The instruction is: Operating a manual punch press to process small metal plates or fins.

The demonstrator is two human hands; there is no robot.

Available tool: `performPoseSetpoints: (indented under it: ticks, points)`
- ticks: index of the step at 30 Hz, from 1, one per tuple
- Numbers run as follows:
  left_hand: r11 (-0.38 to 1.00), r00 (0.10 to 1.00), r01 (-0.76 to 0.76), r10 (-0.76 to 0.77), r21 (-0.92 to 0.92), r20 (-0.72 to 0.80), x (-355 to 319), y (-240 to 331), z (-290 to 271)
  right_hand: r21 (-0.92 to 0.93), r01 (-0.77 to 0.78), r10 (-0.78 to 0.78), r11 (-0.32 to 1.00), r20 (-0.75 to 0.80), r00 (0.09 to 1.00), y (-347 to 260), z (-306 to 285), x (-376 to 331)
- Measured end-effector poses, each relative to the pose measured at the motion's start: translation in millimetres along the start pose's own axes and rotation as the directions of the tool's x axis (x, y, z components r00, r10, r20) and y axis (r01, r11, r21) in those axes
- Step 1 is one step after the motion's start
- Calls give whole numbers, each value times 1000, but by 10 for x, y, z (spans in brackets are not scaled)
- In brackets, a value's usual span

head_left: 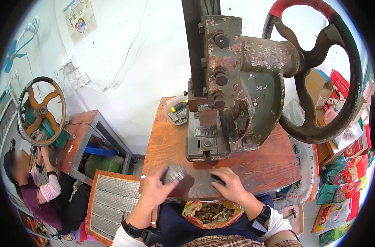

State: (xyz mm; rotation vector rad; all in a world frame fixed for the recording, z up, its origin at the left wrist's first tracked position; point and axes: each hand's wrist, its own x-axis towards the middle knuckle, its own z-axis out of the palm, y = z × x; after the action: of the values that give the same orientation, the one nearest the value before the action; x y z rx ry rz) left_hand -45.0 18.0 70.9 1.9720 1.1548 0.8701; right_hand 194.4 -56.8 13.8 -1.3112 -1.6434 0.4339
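The lump [174, 173] was grey, rounded and metallic, its surface closely ridged; whether it was one piece or many packed together could not be told. It was in the left hand [156, 187], above the front of the table [159, 136], whose reddish-brown top was worn and darkened by stains. On that table stood a heavy press [257, 99], its green paint chipped to bare metal, with a large spoked wheel [354, 53] at its right, partly wrapped in red. A clear tub [173, 117] holding a yellow-and-black tool [179, 107] sat behind the press's base. Below the table's front edge, at the person's lap, an open bag [190, 218] held many small brassy and dark pieces [214, 212]. A wood-framed tray [115, 175] with rows of grey strips lay to the left, and beyond it a co-worker [43, 197] sat at another wheel [42, 110]. The wall [154, 53] was white, and colourful bags [340, 177] crowded the right side. Both forearms came in from below, a dark band at each wrist. The left fingers were curled round the lump; the right hand [232, 185] was loosely open over the table's front edge, thumb apart from the fingers, with nothing visible in its grasp.
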Motion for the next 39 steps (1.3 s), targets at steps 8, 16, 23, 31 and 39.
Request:
performPoseSetpoints:
  ticks: [8,16,23,31,39]
  points:
    - [929,956,-127,208,349,-205,1153,451,575,-151,205,-195,967,79,978,66,76,-19]
    - [986,959,-25,70,163,-273,1409,636,933,-150,184,-175,971,74,982,86,18,-36]
    - [964,999,-10,21,-266,36,1491,415,581,-93,187,-189,978,-12,982,86,13,-50]
    - [968,962,-250,251,20,-105,1515,104,722,-245,183,-259,952,-330,908,-157,-402,651]
    - [951,958,-261,235,-164,-163,1566,-170,885,-313,-170,87,934,-264,961,11,-123,1313]
